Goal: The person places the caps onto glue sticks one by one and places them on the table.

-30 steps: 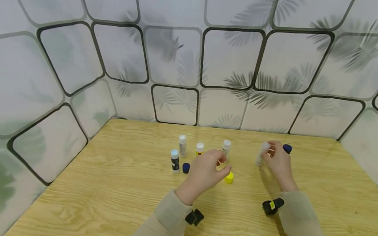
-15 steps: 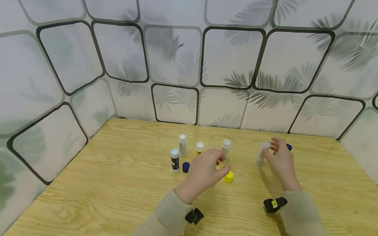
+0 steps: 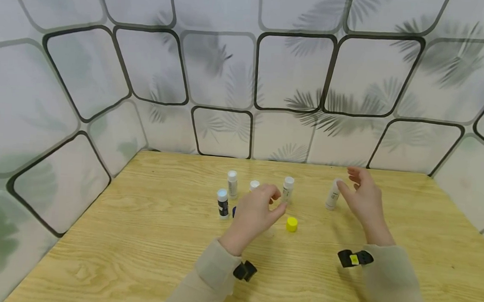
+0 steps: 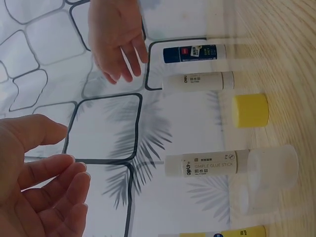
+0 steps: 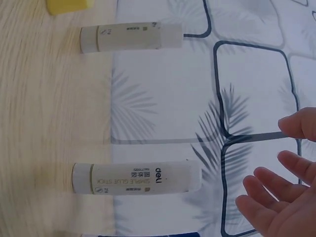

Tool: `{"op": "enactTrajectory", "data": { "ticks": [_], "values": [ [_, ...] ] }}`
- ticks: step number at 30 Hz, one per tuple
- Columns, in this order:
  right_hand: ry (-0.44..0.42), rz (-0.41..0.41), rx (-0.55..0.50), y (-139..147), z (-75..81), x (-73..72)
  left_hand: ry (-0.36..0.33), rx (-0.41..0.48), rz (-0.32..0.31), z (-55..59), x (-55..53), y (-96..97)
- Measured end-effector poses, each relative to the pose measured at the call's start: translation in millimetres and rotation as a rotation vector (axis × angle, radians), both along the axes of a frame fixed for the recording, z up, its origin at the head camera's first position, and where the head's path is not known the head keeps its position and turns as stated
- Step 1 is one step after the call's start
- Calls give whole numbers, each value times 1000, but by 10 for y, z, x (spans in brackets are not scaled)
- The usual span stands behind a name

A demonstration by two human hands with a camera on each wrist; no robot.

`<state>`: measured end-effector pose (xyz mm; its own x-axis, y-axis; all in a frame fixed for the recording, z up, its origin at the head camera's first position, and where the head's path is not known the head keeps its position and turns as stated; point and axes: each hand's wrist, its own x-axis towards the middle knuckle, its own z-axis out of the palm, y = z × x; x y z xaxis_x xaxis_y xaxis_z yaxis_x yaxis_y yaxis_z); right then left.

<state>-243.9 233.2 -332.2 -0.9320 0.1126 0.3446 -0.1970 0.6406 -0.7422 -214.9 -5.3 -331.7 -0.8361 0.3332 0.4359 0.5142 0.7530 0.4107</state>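
My right hand [image 3: 365, 200] hovers just right of a white glue stick [image 3: 332, 194] that stands upright on the table. In the right wrist view its fingers [image 5: 269, 190] are spread loosely with nothing in them, apart from the glue stick's top. My left hand [image 3: 257, 209] hangs over the middle group, fingers relaxed and holding nothing. Right beyond its fingertips stands another white glue stick [image 3: 287, 189], and a yellow cap [image 3: 291, 224] lies to its right. A dark blue glue stick [image 4: 192, 53] shows in the left wrist view; my right hand hides it in the head view.
Left of my left hand stand a black-labelled glue stick [image 3: 223, 205] and a white one [image 3: 232, 185]. A white-capped glue stick [image 3: 254, 185] and a dark blue cap [image 3: 234, 212] are partly hidden behind that hand. Translucent caps [image 4: 279, 165] lie near the yellow one. A patterned curtain [image 3: 221, 76] borders the table.
My right hand has let go of the white glue stick's top and drawn back up and right, now covering the dark blue one. My left hand has shifted slightly left.
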Motion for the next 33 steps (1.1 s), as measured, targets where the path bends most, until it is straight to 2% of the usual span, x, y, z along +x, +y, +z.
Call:
{"op": "enactTrajectory", "data": {
  "ticks": [9,16,26,33],
  "values": [
    [34,91,24,-140,79,63,33,41,27,49,-28,-102],
    [9,117,28,-200,31,34,33,30,37,53,-39,-123],
    [-93,153,81,-348,-126,-111,25,42,47,38,-66,-151],
    [-175,175,98,-540,-218,-285,30,13,71,38,-73,-171]
  ]
}}
